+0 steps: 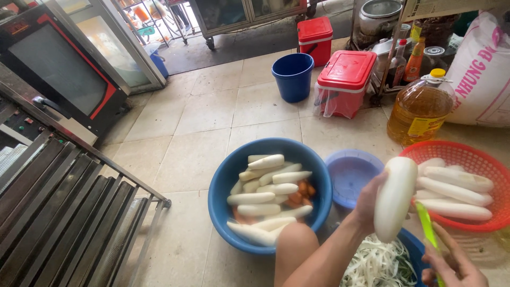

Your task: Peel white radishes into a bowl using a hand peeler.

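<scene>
- One head-worn view, looking steeply down and forward from the person's own eye level.
- Hands (414, 239) sit close at lower right; the tiled floor (212, 111) stretches ahead.

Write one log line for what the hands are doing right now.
left hand: holds peeled white radish | right hand: holds green-handled peeler | below: shredded white strips | beside: red plastic basket

Edges and overlaps hide a good deal down here.

The right hand (451, 263) runs off the bottom edge, along with the blue basin of white shavings (411, 247). Orange carrot pieces (303, 192) lie mostly buried under peeled white radishes (265, 191). The pale printed sack (481, 69) is cut off at the right. The green-handled peeler (426, 228) blade is too small to tell.
</scene>
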